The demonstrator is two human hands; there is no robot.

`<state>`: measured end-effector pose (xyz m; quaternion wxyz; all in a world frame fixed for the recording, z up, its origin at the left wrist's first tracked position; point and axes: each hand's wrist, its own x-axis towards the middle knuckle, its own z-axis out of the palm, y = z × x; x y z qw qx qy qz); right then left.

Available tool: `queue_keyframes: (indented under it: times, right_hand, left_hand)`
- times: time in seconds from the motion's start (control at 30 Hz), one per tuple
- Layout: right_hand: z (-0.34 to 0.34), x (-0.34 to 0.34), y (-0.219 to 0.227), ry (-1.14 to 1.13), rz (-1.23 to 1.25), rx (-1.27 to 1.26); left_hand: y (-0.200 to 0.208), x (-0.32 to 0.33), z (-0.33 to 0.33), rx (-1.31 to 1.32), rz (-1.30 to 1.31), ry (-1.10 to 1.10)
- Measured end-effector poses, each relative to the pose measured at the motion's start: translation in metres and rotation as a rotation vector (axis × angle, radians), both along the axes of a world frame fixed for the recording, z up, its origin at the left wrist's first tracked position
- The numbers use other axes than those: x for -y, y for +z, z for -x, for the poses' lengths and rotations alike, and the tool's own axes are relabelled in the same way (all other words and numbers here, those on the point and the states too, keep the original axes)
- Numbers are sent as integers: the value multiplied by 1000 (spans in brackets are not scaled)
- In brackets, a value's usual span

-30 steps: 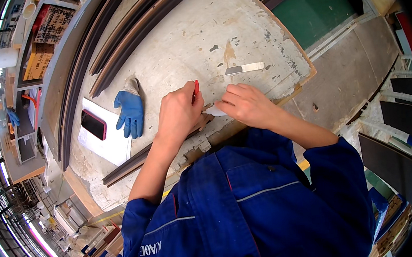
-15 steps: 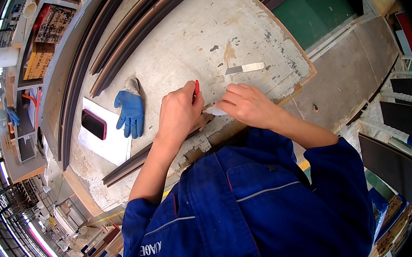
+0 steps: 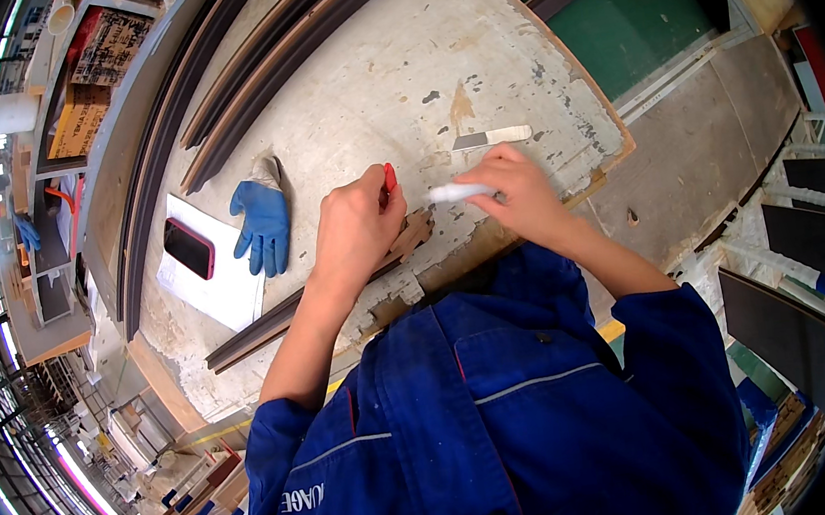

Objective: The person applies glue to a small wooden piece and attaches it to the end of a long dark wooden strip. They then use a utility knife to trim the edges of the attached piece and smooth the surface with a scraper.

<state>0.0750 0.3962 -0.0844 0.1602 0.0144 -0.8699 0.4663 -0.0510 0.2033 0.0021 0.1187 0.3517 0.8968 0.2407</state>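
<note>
My left hand (image 3: 358, 221) is closed, with a small red piece (image 3: 389, 176) sticking out past its fingers. Most of that piece is hidden, so its kind is unclear. Below this hand, a dark brown moulding strip (image 3: 264, 331) lies along the near edge of the bench, its bare wood-coloured end (image 3: 417, 233) showing. In my right hand (image 3: 524, 195) is a small white bottle (image 3: 461, 192) with a narrow tip, held lengthwise and pointing left. The tip hangs above and apart from the strip's end, near the left fingers.
A putty knife (image 3: 492, 137) lies beyond my right hand. To the left are a blue work glove (image 3: 265, 223), a phone (image 3: 188, 249) and white paper (image 3: 225, 292). Long dark mouldings (image 3: 291, 59) cross the far left of the worn bench (image 3: 367, 111).
My right hand has moved up and slightly right, lifting the white bottle away from the strip's end, which now shows more. My left hand has barely shifted.
</note>
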Motion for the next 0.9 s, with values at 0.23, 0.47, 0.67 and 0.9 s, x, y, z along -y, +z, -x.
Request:
queue_keyframes:
  times: [0.23,0.47,0.67,0.9]
  right_hand:
    - [6,-12,-6,-276,239,207]
    - [69,-43,-23,-391,99,-23]
    - [113,-56,-35,-468,252,55]
    - [119,-56,-34,-482,52,75]
  left_hand:
    - [10,9,11,313,-116,184]
    - [-21,35,64,851,-625,482]
    - [-85,41,90,1174,-993,768]
    - [-104,38,94,1241,-1010,834]
